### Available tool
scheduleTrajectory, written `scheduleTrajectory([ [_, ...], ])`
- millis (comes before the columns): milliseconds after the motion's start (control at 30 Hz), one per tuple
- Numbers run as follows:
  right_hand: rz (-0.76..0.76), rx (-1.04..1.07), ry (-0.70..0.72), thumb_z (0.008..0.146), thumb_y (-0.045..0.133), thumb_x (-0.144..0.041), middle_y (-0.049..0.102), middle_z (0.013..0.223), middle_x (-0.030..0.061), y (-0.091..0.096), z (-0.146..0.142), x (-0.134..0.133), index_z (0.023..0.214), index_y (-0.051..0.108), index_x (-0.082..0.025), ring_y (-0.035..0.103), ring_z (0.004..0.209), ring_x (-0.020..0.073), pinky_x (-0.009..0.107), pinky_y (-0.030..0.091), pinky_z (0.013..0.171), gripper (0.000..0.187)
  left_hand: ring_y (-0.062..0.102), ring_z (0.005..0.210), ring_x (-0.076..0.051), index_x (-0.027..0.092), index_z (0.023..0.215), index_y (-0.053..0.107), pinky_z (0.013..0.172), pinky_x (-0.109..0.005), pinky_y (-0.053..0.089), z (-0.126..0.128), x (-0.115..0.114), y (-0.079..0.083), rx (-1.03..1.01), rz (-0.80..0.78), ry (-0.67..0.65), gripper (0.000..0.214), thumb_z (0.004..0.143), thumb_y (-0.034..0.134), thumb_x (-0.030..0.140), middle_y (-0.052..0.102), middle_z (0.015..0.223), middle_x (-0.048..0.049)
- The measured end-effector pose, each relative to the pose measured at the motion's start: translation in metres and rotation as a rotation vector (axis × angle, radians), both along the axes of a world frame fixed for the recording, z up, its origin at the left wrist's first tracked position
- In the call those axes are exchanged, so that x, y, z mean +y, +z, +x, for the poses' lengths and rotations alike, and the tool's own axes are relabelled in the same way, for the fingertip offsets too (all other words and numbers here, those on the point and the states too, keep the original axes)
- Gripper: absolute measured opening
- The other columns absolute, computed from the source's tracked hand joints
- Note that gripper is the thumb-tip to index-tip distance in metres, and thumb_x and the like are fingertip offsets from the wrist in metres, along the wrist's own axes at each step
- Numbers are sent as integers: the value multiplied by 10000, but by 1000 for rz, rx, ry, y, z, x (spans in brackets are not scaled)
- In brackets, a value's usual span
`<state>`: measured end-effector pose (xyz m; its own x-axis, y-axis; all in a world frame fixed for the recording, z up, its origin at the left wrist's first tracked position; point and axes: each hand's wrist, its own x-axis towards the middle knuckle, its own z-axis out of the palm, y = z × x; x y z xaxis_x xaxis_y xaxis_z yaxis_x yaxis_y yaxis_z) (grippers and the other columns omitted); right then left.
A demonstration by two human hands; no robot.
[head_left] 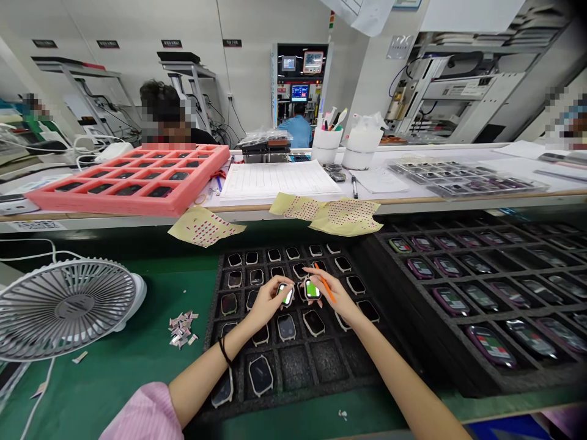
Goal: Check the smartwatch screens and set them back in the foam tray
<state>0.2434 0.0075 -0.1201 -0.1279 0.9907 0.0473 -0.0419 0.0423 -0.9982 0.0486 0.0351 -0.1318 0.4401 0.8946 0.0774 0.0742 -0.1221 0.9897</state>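
My left hand [273, 299] is closed around a smartwatch [287, 296] whose lit screen shows green and white. In my right hand [332, 293] is a second smartwatch [312, 289], its screen lit the same way. An orange stick-like tool [324, 282] also lies between the fingers of my right hand; its exact kind cannot be made out. Both hands hover over a black foam tray [300, 366], with the two watches side by side. Watches with dark screens, such as this one [261, 375], lie in the tray's compartments, and several front compartments hold none.
A second black tray [440, 330] with several watches stands to the right. At left are a fan [73, 305] and small paper scraps [182, 329]. A shelf carries a pink foam tray [183, 201], paper sheets [279, 180] and a pen cup [326, 145]. Yellow sticker sheets [346, 217] hang from its edge.
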Motion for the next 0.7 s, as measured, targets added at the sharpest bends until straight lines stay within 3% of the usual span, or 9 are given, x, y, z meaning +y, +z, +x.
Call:
scheduleTrajectory([
  [267, -25, 19, 68, 814, 622, -397, 600, 1094, 67, -4, 0, 1, 1328, 470, -283, 636, 695, 138, 228, 495, 477, 548, 581, 812, -157, 180, 1066, 536, 622, -230, 482, 3, -1, -2, -41, 49, -42, 301, 836, 595, 364, 599, 988, -62],
  [400, 1, -12, 57, 773, 682, -314, 598, 1132, 61, -2, 1, -1, 1316, 483, -288, 631, 988, 203, 307, 562, 764, 578, 589, 908, -181, 180, 1123, 502, 682, -249, 481, 3, -1, -3, -24, 91, -55, 336, 834, 601, 320, 591, 1082, -88],
  [467, 0, -17, 66, 754, 697, -301, 597, 1135, 67, -1, 1, -2, 1327, 469, -284, 602, 1079, 234, 348, 554, 832, 617, 587, 922, -185, 182, 1148, 484, 671, -243, 474, 3, -1, -4, -13, 105, -51, 362, 831, 604, 309, 585, 1102, -94],
  [567, -17, -20, 70, 726, 715, -292, 595, 1127, 75, -1, 1, -2, 1346, 447, -277, 621, 1043, 247, 372, 570, 798, 675, 581, 928, -186, 185, 1175, 466, 648, -231, 461, 3, -2, -6, 5, 129, -52, 401, 823, 616, 306, 578, 1119, -98],
  [700, -29, -25, 47, 729, 714, -307, 603, 1100, 63, 0, 1, -2, 1330, 467, -278, 651, 900, 206, 319, 577, 701, 651, 582, 907, -181, 187, 1164, 481, 647, -229, 463, 3, -1, -5, -19, 103, -66, 412, 817, 628, 354, 584, 1095, -88],
])
